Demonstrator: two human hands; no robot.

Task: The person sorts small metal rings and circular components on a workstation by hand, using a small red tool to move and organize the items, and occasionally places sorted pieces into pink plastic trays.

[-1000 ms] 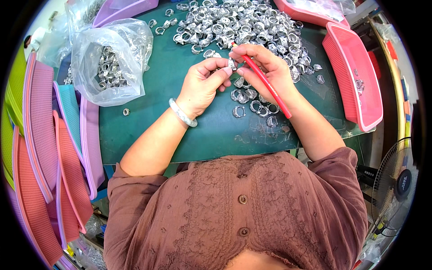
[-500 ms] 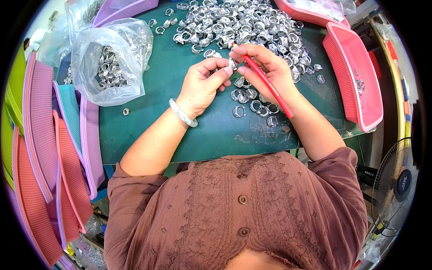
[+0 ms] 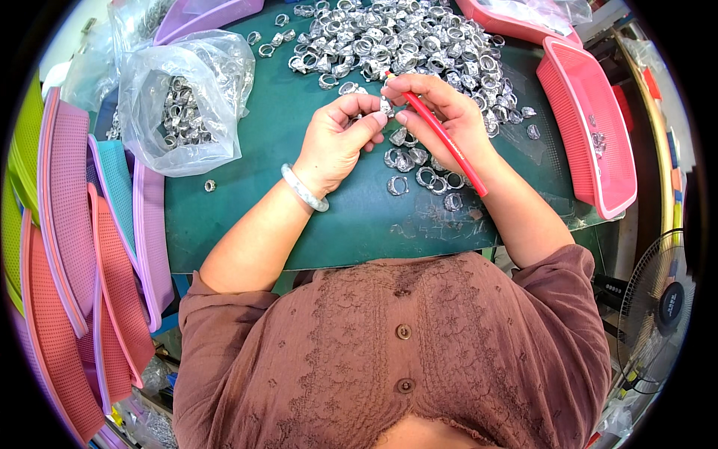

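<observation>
L hand & R hand close tog., both pinching (forearms angled inward).

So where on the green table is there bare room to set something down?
Two patches of the green table: from the plastic bag to the left forearm, except one stray ring, and from that forearm to the loose rings by the right hand. Crowded: those rings and the ring pile beyond.

The red pencil-shaped tool bears pale printing along its barrel, too small to read. The dark fan hub carries light lettering, not clearly legible. Nearby, a black part shows indeterminate pale marks.
</observation>
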